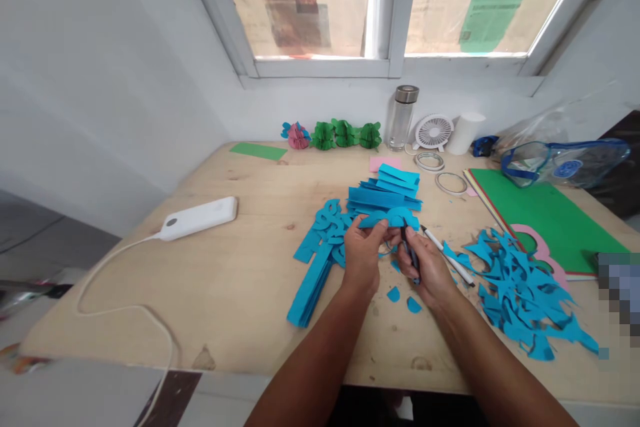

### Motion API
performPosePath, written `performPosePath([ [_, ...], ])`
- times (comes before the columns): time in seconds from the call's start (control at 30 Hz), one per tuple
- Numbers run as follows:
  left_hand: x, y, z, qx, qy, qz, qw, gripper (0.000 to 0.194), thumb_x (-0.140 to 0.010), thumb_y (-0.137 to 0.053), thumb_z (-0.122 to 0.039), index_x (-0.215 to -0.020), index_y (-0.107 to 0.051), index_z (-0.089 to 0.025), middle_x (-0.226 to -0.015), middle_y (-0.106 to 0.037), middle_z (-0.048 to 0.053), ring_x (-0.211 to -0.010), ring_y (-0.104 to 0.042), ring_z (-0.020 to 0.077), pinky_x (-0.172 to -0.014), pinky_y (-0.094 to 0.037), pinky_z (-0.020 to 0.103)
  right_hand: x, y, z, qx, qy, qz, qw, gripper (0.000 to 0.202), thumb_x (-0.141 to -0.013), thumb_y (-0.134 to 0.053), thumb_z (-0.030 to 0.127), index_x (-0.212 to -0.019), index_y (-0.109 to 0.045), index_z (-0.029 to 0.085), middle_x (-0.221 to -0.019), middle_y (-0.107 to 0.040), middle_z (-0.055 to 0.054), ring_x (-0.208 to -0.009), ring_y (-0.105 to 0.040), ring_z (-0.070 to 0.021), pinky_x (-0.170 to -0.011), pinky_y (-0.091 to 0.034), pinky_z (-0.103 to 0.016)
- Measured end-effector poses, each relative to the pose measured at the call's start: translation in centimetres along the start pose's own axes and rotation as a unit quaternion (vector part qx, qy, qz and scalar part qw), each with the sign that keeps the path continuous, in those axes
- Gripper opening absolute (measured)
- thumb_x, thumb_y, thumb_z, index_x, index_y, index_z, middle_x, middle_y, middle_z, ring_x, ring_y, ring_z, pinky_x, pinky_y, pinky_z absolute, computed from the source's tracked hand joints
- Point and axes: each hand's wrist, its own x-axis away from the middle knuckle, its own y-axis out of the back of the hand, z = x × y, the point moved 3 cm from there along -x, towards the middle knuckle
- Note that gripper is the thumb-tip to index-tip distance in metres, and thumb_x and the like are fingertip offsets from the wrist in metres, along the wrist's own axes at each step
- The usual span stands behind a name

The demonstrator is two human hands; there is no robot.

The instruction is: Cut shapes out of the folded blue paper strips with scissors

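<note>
My left hand [361, 255] pinches a curved blue paper piece [393, 219] at the middle of the wooden table [240, 280]. My right hand [425, 265] grips dark scissors [411, 255] whose blades meet that paper. Small blue offcuts [403, 299] lie just below my hands. A stack of folded blue strips [385, 195] lies behind them, and cut blue shapes [325, 230] with long blue strips [310, 283] lie to the left. A white pen [447, 255] lies right of my right hand.
A heap of blue scraps [525, 293] lies at the right, by green and pink sheets [545, 213]. A white power bank [197, 217] with a cable sits at the left. Paper flowers [333, 135], a bottle [403, 117], a small fan [433, 131], tape rolls [430, 161] and a clear bag [563, 161] line the back.
</note>
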Motion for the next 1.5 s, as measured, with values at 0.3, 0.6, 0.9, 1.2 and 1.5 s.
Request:
performPosePath([
  [0.3,0.01,-0.09,-0.04,0.006,-0.001,-0.002,1.0,0.027,-0.061,-0.076,-0.026,-0.076,-0.056,-0.015,-0.067,-0.067,0.001,-0.057,-0.063,0.0137,-0.069,-0.053,0.032,-0.06,0.09,-0.18,-0.015,-0.001,0.004,1.0,0.04,-0.074,-0.067,0.054,-0.071,-0.06,0.015,-0.042,-0.042,0.007,-0.031,-0.026,-0.0022,-0.033,-0.014,-0.018],
  [0.6,-0.06,-0.02,0.09,0.01,-0.006,0.011,1.0,0.024,-0.063,-0.074,-0.023,-0.078,-0.058,-0.014,-0.067,-0.066,0.002,-0.058,-0.063,0.0139,-0.069,-0.052,0.031,-0.11,0.13,-0.34,-0.026,0.002,0.008,1.0,0.04,-0.076,-0.066,0.053,-0.069,-0.059,0.014,-0.041,-0.041,0.007,-0.031,-0.026,-0.0014,-0.032,-0.013,-0.017],
  [0.9,0.08,-0.14,-0.12,0.009,0.004,0.01,1.0,0.026,-0.062,-0.076,-0.026,-0.076,-0.058,-0.014,-0.066,-0.068,0.002,-0.059,-0.066,0.0166,-0.065,-0.053,0.031,-0.06,0.16,-0.32,-0.021,0.0,0.007,1.0,0.04,-0.076,-0.066,0.053,-0.072,-0.06,0.014,-0.041,-0.04,0.008,-0.031,-0.025,-0.0014,-0.032,-0.013,-0.016],
  [1.2,0.0,-0.03,-0.2,0.002,0.006,0.01,1.0,0.028,-0.061,-0.076,-0.028,-0.077,-0.058,-0.014,-0.067,-0.069,0.003,-0.062,-0.068,0.0179,-0.065,-0.054,0.031,-0.13,0.35,-0.32,0.006,-0.002,0.002,1.0,0.041,-0.076,-0.064,0.054,-0.072,-0.06,0.014,-0.041,-0.039,0.008,-0.032,-0.025,-0.0015,-0.033,-0.012,-0.016],
  [1.5,-0.17,0.15,-0.3,-0.003,0.005,0.001,1.0,0.028,-0.06,-0.077,-0.027,-0.077,-0.06,-0.013,-0.072,-0.071,0.005,-0.062,-0.068,0.0178,-0.068,-0.055,0.033,-0.06,0.36,-0.2,0.027,-0.001,0.005,1.0,0.041,-0.076,-0.064,0.055,-0.072,-0.06,0.014,-0.039,-0.039,0.008,-0.032,-0.023,-0.0023,-0.033,-0.012,-0.018],
])
